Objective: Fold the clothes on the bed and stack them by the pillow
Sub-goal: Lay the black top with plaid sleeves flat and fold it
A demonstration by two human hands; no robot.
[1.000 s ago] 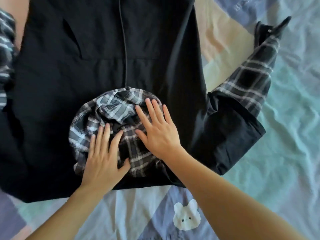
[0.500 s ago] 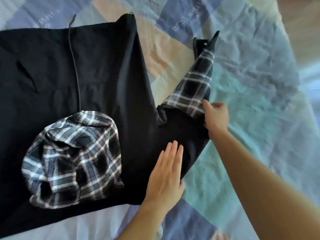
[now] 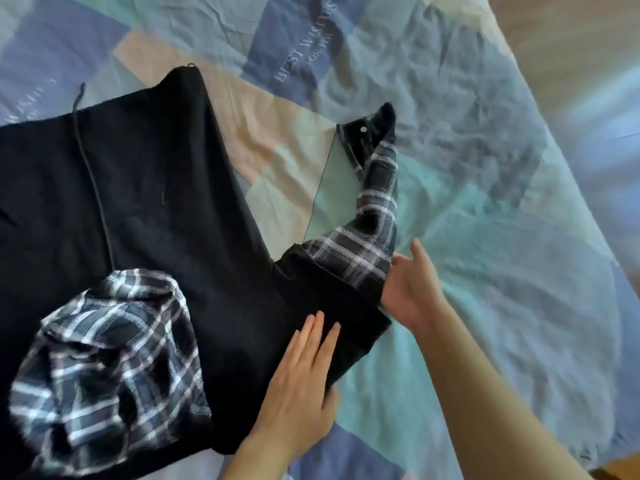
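Head view, the only one supplied: a black jacket (image 3: 145,209) with plaid lining lay spread flat on the patchwork bedspread (image 3: 502,271), its plaid hood (image 3: 107,362) folded down onto the body. The left hand (image 3: 298,386) lay flat, fingers straight and together, pressing the upper part of the black sleeve (image 3: 332,306). The right hand (image 3: 412,292) was at the plaid turned-back cuff section (image 3: 367,244), fingers tucked under the fabric edge; whether it pinched the cloth could not be told. Judged risk: if the sleeve is drawn across while the left hand lifts, the body panel may drag and wrinkle, and the hood may slip off line. The bed's edge ran close on the right; open bedspread lay beyond the sleeve. No pillow was visible.
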